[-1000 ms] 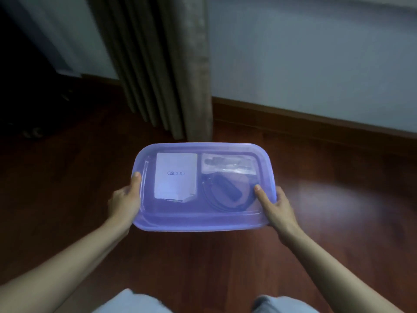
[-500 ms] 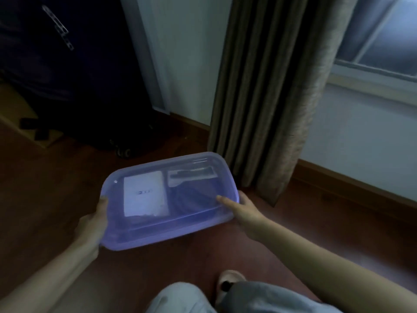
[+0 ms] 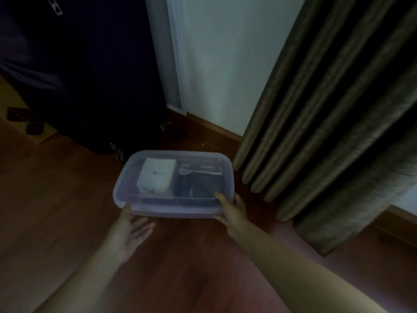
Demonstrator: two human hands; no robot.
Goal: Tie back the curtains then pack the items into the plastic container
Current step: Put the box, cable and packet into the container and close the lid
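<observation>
Fingers [image 3: 145,228] of my left hand [image 3: 129,229] are straight and splayed, released, low in the middle of the frame. Only the thumb tip touches the near left corner of the plastic container [image 3: 171,210]. My right hand [image 3: 231,212], just right of centre, grasps the container's near right corner, with the thumb lying on top of the lid and the other fingers curled round the edge below.

The container sits in the middle of the frame with its lid on, low over the dark wooden floor [image 3: 67,211]. Whether it rests fully on the boards I cannot tell. Through the bluish lid I see a white box [image 3: 158,177] on the left, a clear packet [image 3: 198,170] at the far right and a dark cable coil [image 3: 198,189] in front of that packet.

Just right of the container the curtain [image 3: 338,132] hangs in heavy grey-brown folds down to the floor, filling the right side of the frame. Beyond the container a white wall [image 3: 225,64] rises above a wooden skirting [image 3: 216,128]. A dark wheeled case [image 3: 90,75] fills the upper left.
</observation>
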